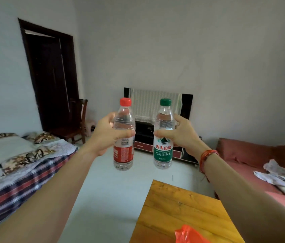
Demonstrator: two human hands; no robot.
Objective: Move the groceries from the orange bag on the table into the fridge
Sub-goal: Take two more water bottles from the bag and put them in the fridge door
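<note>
Grips the red-capped bottle (123, 153) in the left hand (108, 135) and the green-capped bottle (163, 151) in the right hand (182, 135), fingers wrapped round each above its label. Holds both upright, side by side but apart, out in front beyond the counter (182, 207), away from the orange bag (189, 234) at its near edge. Probably carrying two at once to save a trip. No fridge in view. Both clear plastic, capped, seemingly full, one with a red label, the other green.
</note>
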